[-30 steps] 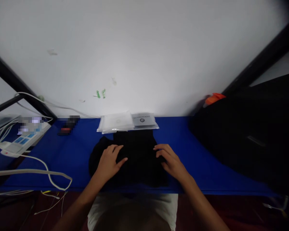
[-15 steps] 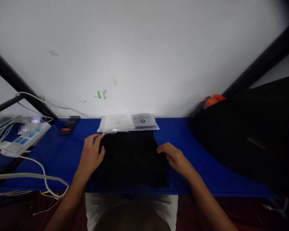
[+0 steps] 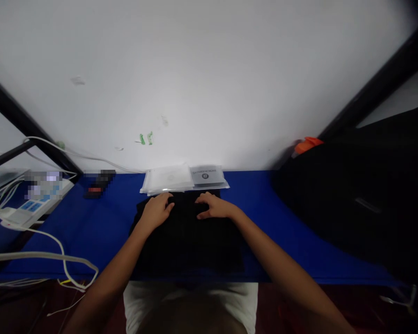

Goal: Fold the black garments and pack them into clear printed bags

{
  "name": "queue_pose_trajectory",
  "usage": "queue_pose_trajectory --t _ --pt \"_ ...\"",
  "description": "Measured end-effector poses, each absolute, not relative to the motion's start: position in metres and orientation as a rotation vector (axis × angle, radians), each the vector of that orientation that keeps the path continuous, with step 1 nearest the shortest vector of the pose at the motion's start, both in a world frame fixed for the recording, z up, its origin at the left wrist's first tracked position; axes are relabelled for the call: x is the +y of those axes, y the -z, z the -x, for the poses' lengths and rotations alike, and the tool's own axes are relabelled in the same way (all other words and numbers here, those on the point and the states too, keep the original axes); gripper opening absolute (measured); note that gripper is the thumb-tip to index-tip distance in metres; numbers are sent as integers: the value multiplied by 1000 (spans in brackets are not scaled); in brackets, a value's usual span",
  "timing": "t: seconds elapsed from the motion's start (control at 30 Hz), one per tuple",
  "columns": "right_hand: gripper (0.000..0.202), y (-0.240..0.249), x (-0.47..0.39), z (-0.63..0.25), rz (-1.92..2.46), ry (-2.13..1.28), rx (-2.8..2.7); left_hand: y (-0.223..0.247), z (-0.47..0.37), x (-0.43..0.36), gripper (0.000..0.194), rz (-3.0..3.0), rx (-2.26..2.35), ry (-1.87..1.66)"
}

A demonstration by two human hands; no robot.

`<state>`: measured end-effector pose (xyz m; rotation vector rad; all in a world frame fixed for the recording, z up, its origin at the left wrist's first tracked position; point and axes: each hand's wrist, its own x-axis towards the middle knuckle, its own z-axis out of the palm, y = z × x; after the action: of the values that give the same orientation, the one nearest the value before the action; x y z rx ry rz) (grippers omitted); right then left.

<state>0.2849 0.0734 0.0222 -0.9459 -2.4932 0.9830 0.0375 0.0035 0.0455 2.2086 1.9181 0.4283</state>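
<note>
Showing black cloth [image 3: 191, 246], beneath both hands [image 3: 156, 211]

Under your two hands [image 3: 155, 211] [image 3: 214, 206] lies one black cloth [image 3: 191, 241]; beyond them, at least two plastic pouches [image 3: 170, 178] [image 3: 209, 177]; leftward, one power strip [image 3: 38, 206].

The light is dim, brightest on the white wall [image 3: 209, 88] just above the zip bags [image 3: 170, 177], whose near edge catches a small glint. A soft shadow darkens the wall to their right. Nearer than the bags, the black cloth [image 3: 191, 246] sinks into near-solid black, folds barely readable. Pixelated blocks cover part of the power strip [image 3: 33, 209] to their left. Fine detail is soft, and wide-angle stretching shows far out on both sides.
</note>
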Motion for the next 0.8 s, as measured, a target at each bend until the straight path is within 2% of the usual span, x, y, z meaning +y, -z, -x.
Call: queue_pose_trajectory --t 0.1,0.27,0.53,0.63,0.8 --pt "25 -25 73 -288 855 -1041 -2455 -45 -32 0 19 -2193 1942 -507" --pt "30 -22 73 -303 856 -1062 -2340 -41 -21 0 21 -2168 1984 -540" --pt "14 -11 85 -324 1083 -616 -2094 -38 6 -5 34 -2240 2030 -335" --pt "20 -6 83 -327 1105 -463 -2081 -42 19 -10 32 -2227 2086 -196" --pt "28 -9 69 -324 1143 -265 -2074 -50 27 -19 24 -2201 2226 -279"
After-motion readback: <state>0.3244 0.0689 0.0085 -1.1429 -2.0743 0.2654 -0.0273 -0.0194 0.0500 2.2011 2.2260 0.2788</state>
